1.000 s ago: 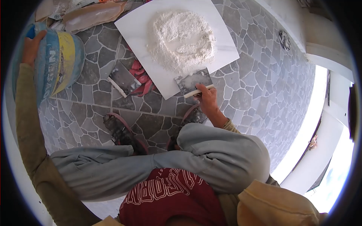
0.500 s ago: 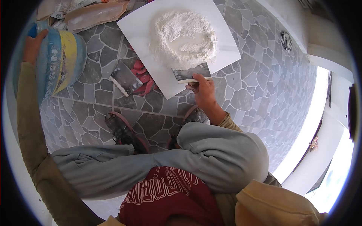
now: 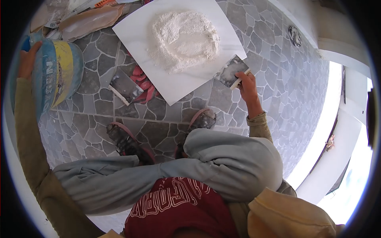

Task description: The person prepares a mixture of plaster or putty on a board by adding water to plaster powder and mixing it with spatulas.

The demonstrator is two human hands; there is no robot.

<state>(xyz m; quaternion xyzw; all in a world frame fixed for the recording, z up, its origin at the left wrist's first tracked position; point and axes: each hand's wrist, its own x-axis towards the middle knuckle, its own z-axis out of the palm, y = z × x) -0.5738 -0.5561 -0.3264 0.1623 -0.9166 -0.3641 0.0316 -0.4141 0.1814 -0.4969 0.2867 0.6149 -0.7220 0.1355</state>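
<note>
My left hand (image 3: 28,59) is closed on the rim of a blue bucket (image 3: 41,75) with a yellow band, at the far left. In my right hand (image 3: 248,84) is a putty spreader (image 3: 231,72), a flat dark blade with a pale strip along one edge. It is held over the right corner edge of a white marbled board (image 3: 174,85). White powder (image 3: 186,37) is heaped on the board, hollowed in the middle. A second putty spreader (image 3: 126,86) lies left of the board, beside red straps or cloth (image 3: 145,84).
The floor (image 3: 274,91) has a grey stone pattern. Plastic bags (image 3: 89,20) lie at the upper left. A small dark and white bundle (image 3: 294,36) sits by the right wall. My shoes (image 3: 127,139) are just below the board.
My right hand has moved the putty spreader right, away from the powder's near edge, and tilted it. My left hand stays on the bucket, and the whole view has shifted slightly.
</note>
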